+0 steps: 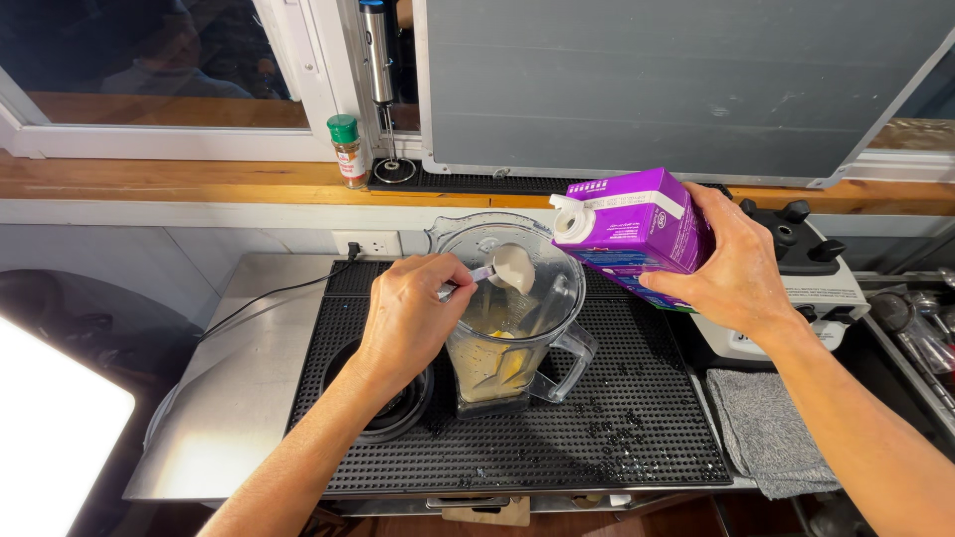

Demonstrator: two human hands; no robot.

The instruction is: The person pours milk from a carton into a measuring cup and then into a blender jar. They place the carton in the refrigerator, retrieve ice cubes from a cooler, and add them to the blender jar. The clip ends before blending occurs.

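Left fingers pinch measuring spoon over blender jug; right fingers grip tilted purple carton

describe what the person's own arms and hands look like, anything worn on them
Both arms are bare as far as the picture shows: no sleeves, gloves or watch in view. The left hand and the right hand show no rings or bands on the fingers that can be seen. The nails look short and unpainted. Both forearms run off the bottom edge, so anything worn higher up cannot be told.
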